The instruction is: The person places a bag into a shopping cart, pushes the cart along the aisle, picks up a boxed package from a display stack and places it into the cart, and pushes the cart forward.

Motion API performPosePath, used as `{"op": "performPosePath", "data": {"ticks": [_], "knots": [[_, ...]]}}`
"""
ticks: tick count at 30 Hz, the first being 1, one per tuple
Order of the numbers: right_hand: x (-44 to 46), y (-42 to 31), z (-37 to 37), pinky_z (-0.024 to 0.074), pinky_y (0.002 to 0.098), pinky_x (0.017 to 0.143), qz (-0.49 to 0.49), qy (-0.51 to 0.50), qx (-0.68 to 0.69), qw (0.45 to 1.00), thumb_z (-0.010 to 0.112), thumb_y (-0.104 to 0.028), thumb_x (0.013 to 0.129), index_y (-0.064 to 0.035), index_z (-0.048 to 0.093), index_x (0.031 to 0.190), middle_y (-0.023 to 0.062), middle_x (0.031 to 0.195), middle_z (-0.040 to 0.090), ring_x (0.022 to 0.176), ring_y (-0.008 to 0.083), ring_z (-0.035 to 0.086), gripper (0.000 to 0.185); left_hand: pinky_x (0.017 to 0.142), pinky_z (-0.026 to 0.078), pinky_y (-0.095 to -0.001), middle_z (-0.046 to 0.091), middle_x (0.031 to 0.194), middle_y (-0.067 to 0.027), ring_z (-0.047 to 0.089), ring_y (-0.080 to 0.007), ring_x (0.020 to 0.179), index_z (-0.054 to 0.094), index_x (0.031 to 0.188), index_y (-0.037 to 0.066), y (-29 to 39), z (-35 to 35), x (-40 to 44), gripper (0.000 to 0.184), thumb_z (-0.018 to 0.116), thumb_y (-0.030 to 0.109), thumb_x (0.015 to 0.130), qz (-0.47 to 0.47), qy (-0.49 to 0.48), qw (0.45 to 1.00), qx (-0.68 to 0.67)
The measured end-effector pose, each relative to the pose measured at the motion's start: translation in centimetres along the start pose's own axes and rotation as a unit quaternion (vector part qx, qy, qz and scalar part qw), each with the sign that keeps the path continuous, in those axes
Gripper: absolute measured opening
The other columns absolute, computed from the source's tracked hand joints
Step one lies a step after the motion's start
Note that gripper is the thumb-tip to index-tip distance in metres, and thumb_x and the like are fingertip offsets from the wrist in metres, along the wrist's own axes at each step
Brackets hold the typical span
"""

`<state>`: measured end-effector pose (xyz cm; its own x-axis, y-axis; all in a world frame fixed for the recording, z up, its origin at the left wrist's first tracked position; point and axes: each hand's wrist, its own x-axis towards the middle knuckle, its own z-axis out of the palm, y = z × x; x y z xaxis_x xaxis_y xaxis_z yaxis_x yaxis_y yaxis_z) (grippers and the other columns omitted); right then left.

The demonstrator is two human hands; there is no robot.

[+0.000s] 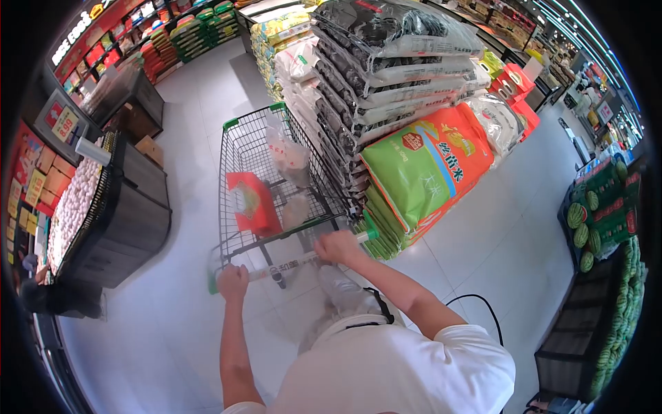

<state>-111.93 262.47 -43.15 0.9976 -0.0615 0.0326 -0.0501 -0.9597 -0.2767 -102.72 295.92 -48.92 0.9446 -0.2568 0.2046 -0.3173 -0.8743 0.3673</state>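
Both of my hands are closed round the handle [283, 268] of a wire shopping cart [231, 148] with green corners. My left hand [233, 281] grips it near the left end, and my right hand [338, 247] holds it right of the middle. Inside the cart lie a red package [255, 205] on the left, a clear plastic bag with pale contents [288, 153] toward the far right, and another pale bag [296, 209] nearer the handle.
Stacked rice sacks [420, 69] stand close along the cart's right side, with a green and orange sack [427, 162] nearest. A dark bin of white produce [131, 207] is at left. Watermelons [586, 231] fill stands at right. A person [69, 297] is at the left edge.
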Motion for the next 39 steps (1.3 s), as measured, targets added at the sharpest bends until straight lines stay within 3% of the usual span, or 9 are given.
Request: {"op": "performPosePath", "data": {"ticks": [8,11,17,20,29,32,39], "knots": [[5.3,0.8,1.9,0.0532,0.0475,0.060,0.012,0.059,0.008,0.998,0.049,-0.039,0.089,-0.0074,0.066,0.062,0.0165,0.062,0.066,0.057,0.0365,0.066,0.045,0.060,0.046,-0.0500,0.060,0.066,-0.0163,0.060,-0.0384,0.065,0.059,0.061,0.004,-1.2,1.0,5.0,0.037,0.059,0.033,0.085,-0.012,0.012,1.000,0.010],[7.6,0.6,0.6,0.0549,0.0465,0.066,0.020,0.007,0.024,1.000,0.047,-0.039,0.089,-0.0041,0.070,0.070,0.0173,0.071,0.069,0.064,0.0350,0.068,0.045,0.059,0.045,-0.0493,0.059,0.066,-0.0138,0.059,-0.0369,0.064,0.058,0.060,0.005,-2.2,1.6,7.2,0.035,0.060,0.031,0.084,0.013,0.020,1.000,0.013],[13.8,1.7,2.1,0.0549,0.0462,0.069,0.021,-0.012,0.020,1.000,0.046,-0.040,0.090,-0.0047,0.069,0.071,0.0167,0.072,0.070,0.066,0.0341,0.069,0.046,0.056,0.043,-0.0471,0.058,0.069,-0.0116,0.058,-0.0347,0.062,0.060,0.060,0.004,-3.4,2.7,12.7,0.034,0.058,0.025,0.087,0.027,0.027,0.999,0.012],[17.1,2.4,3.8,0.0530,0.0452,0.066,-0.005,0.029,0.013,0.999,0.049,-0.037,0.090,-0.0072,0.068,0.069,0.0141,0.066,0.068,0.059,0.0325,0.066,0.041,0.057,0.044,-0.0471,0.058,0.069,-0.0117,0.059,-0.0350,0.063,0.060,0.061,0.005,-4.4,3.6,15.5,0.033,0.058,0.026,0.086,0.027,0.039,0.999,0.024],[25.8,1.9,3.7,0.0525,0.0480,0.066,0.000,0.004,0.060,0.998,0.049,-0.037,0.090,-0.0073,0.069,0.068,0.0151,0.065,0.067,0.060,0.0357,0.065,0.042,0.057,0.046,-0.0497,0.062,0.072,-0.0140,0.061,-0.0371,0.064,0.060,0.064,0.006,-7.6,5.5,23.7,0.032,0.056,0.030,0.086,0.019,0.051,0.995,0.078],[28.2,1.9,4.9,0.0528,0.0474,0.062,-0.025,0.063,0.072,0.995,0.049,-0.037,0.090,-0.0083,0.068,0.065,0.0141,0.064,0.066,0.058,0.0348,0.065,0.043,0.059,0.046,-0.0509,0.063,0.073,-0.0163,0.060,-0.0392,0.065,0.061,0.065,0.005,-8.8,5.8,25.9,0.033,0.053,0.030,0.087,0.007,0.031,0.997,0.066],[34.5,1.2,5.1,0.0547,0.0454,0.063,-0.013,0.038,0.060,0.997,0.047,-0.039,0.090,-0.0061,0.071,0.068,0.0139,0.065,0.068,0.058,0.0328,0.067,0.046,0.061,0.045,-0.0504,0.063,0.075,-0.0173,0.061,-0.0394,0.069,0.063,0.065,0.004,-10.9,6.5,31.8,0.032,0.052,0.027,0.085,0.002,0.047,0.998,0.048]]}}
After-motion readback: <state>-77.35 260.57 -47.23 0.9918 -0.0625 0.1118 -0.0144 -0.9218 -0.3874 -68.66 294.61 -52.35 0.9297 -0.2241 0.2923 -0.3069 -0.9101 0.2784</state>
